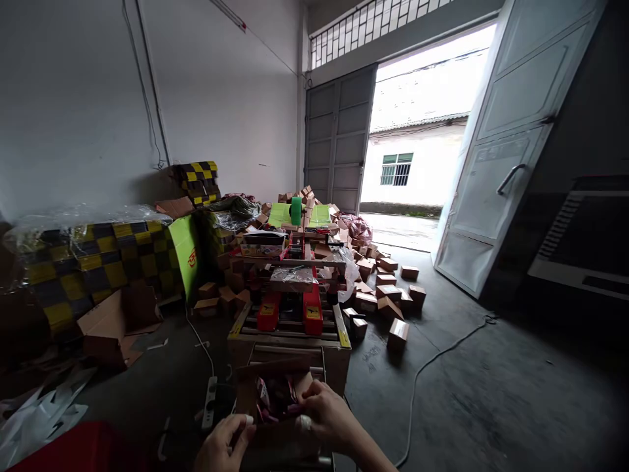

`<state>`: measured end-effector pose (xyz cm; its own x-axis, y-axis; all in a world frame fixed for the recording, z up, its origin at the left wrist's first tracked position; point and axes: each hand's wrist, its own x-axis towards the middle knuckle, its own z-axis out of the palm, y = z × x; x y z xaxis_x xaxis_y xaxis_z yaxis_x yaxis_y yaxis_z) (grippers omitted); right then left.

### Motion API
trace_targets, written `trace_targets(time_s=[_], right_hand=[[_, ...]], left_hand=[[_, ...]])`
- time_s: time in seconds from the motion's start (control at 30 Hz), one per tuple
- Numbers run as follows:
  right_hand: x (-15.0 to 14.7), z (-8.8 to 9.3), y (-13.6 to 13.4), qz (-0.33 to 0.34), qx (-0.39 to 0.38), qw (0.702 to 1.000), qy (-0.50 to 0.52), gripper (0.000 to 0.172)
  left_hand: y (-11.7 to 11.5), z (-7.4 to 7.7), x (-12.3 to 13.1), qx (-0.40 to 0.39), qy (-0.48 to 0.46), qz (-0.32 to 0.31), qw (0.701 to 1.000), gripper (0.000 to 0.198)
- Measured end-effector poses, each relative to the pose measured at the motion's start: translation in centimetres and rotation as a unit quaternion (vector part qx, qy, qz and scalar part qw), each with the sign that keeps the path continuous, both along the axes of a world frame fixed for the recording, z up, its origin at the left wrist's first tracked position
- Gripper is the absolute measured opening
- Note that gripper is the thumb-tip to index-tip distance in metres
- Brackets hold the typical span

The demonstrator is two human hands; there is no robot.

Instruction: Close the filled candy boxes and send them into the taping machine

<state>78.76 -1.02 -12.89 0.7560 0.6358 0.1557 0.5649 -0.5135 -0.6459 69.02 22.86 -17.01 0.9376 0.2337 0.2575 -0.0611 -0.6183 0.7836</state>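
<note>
An open cardboard box (280, 436) sits low in the middle of the head view, on the near rollers. Inside it lie dark and purple-pink items (278, 398), too dim to name. At the box's near left corner, my left hand (226, 442) is closed, thumb and forefinger pinching the cardboard edge. My right hand (327, 416) has its fingers bent round the right flap and near right corner. White wraps show on fingertips of both hands.
Ahead stands a roller taping machine (313, 314) with red side guides and a green tape roll (295, 211). Small cartons (398, 334) litter the floor to its right. A cable (417, 380) crosses the floor; a power strip (209, 400) lies left of the box.
</note>
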Motion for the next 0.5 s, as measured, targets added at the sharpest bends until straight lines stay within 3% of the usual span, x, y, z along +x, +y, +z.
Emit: trace_targets(time_s=[0.07,0.17,0.23,0.33,0.37,0.43,0.5], right_hand=[[1.1,-0.3,0.5,-0.016,-0.001,1.0,0.018,0.02],[2.5,-1.1,1.3,-0.086,0.013,0.994,0.073,0.015],[2.8,-1.5,2.0,-0.133,0.008,0.987,0.087,0.012],[2.1,-1.6,3.0,-0.192,-0.049,0.979,0.053,0.023],[1.6,-1.6,3.3,-0.214,-0.07,0.974,0.031,0.032],[0.5,-1.6,4.0,-0.239,-0.094,0.966,-0.032,0.051],[-0.4,-1.7,4.6,-0.183,-0.09,0.974,-0.094,0.058]], left_hand=[[0.6,0.9,0.9,-0.01,0.041,-0.007,0.999,0.045],[1.2,0.7,2.7,-0.028,0.108,0.016,0.994,0.048],[1.7,-0.1,4.1,-0.033,0.131,0.07,0.988,0.049],[2.5,-1.2,5.9,-0.05,0.175,0.195,0.964,0.084],[2.7,-1.4,6.3,-0.077,0.184,0.205,0.958,0.093],[2.8,-1.4,6.8,-0.182,0.161,0.146,0.959,0.1],[2.6,-1.1,7.0,-0.282,0.106,0.046,0.953,0.093]])
